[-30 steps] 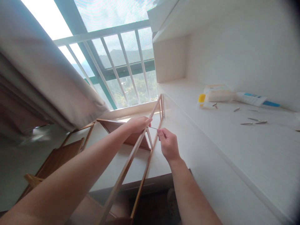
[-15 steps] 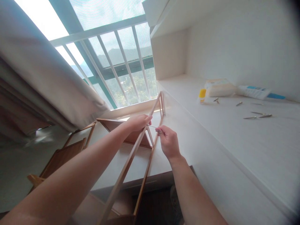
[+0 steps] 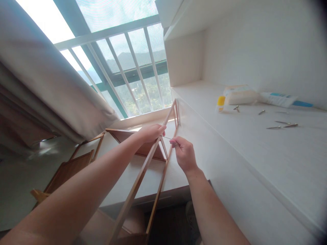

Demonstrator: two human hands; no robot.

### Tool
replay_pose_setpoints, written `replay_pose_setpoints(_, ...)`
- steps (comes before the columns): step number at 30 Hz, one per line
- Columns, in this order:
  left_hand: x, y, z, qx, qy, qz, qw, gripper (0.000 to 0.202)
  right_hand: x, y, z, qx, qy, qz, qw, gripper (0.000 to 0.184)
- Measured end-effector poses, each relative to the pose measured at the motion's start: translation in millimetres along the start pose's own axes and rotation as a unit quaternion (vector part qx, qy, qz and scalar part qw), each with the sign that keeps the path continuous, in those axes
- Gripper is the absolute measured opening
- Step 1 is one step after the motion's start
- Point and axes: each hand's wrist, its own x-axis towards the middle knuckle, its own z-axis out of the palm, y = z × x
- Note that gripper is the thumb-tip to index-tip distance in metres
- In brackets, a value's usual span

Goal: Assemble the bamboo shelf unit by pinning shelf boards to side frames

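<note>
A wooden frame (image 3: 139,180) with long side rails stands tilted in front of me, its narrow end close to the window. My left hand (image 3: 151,132) is closed around the near rail, fingers partly hidden behind it. From the right, my right hand (image 3: 182,149) pinches a thin metal rod, which looks like a hex key (image 3: 167,137). The tip of that rod meets the rail right beside my left fingers. A brown panel (image 3: 153,151) is joined to the frame below my hands.
On the white counter (image 3: 245,146) at right lie several screws (image 3: 282,125), a yellow-capped bottle (image 3: 220,103), a clear packet (image 3: 240,95) and a white tube with a blue cap (image 3: 283,99). Another wooden piece (image 3: 68,170) stands at left under the curtain (image 3: 63,75). A railed window (image 3: 133,68) is ahead.
Both hands keep their places on the rail and the thin rod. Only a very slight shift of the view shows.
</note>
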Motion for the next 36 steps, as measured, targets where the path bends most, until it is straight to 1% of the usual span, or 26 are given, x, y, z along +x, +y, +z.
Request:
replay_pose_setpoints(9, 0, 0, -0.2, -0.007, 0.003, 0.002, 1.0, 0.06, 1, 7, -2, 0.039, -0.032, -0.015, 0.999, 0.018)
replay_pose_setpoints(15, 0, 0, -0.3, -0.005, -0.004, -0.005, 1.0, 0.059, 2, 11, -4, 0.017, -0.048, -0.034, 0.998, 0.018)
replay_pose_setpoints(21, 0, -1, -0.2, -0.005, -0.004, 0.002, 1.0, 0.058, 3, 12, -7, -0.005, -0.062, -0.043, 0.997, 0.019)
replay_pose_setpoints(27, 1, -1, 0.2, -0.002, -0.001, 0.001, 1.0, 0.059, 4, 8, -3, -0.023, -0.025, -0.014, 0.999, 0.019)
replay_pose_setpoints(31, 2, -2, 0.9, -0.01, 0.001, 0.001, 1.0, 0.06, 5, 7, -2, -0.034, -0.012, 0.007, 0.999, 0.021)
replay_pose_setpoints(33, 2, -2, 1.4, -0.01, 0.0, -0.003, 1.0, 0.06, 5, 6, -1, -0.04, -0.005, 0.025, 0.999, 0.025)
replay_pose_setpoints(36, 3, -3, 2.2, -0.01, 0.001, -0.009, 1.0, 0.06, 3, 3, 1, -0.032, -0.001, 0.065, 0.997, 0.035)
